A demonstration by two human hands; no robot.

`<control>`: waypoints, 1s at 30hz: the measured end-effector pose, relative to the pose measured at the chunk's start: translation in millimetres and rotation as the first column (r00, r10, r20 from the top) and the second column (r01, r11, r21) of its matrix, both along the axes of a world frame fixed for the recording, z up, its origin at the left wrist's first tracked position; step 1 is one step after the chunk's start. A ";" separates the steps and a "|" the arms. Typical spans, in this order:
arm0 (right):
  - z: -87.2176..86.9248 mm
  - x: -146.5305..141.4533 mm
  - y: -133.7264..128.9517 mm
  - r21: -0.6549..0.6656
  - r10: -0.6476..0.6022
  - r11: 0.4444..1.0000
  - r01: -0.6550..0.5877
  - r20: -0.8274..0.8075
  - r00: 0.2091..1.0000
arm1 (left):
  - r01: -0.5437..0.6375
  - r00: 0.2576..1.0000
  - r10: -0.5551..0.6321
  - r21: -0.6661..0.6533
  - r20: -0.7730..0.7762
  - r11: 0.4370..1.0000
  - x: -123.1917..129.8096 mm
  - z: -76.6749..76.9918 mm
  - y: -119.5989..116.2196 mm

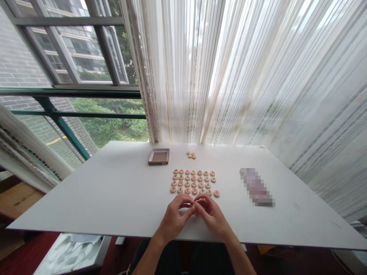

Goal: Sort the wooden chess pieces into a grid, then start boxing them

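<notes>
My left hand (178,214) and my right hand (209,212) meet near the table's front edge, fingertips pinched together on a small round piece with red marking (194,204). The fingers cover most of it. Just beyond my fingertips, several round wooden pieces (194,184) with red or black characters lie face up in rows. Farther back, several pale pieces (191,155) sit in a loose cluster with no characters visible on them.
An open shallow box (159,156) rests at the back left of the white table (114,191). A pixelated flat object (256,187) lies on the right. Striped curtains (183,76) hang behind the table, beside a window and green railing.
</notes>
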State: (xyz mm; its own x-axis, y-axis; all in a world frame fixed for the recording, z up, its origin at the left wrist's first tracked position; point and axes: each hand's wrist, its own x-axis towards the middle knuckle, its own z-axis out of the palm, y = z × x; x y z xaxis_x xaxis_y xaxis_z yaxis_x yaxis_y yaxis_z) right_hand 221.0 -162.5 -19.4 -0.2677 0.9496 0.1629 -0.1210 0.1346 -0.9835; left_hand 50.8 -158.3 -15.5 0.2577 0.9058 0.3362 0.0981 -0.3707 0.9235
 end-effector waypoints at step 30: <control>-7.7 -1.5 -4.3 0.085 -0.179 0.981 0.172 0.087 0.980 | -0.041 0.993 0.038 -0.026 -0.108 0.999 -1.0 -4.8 1.4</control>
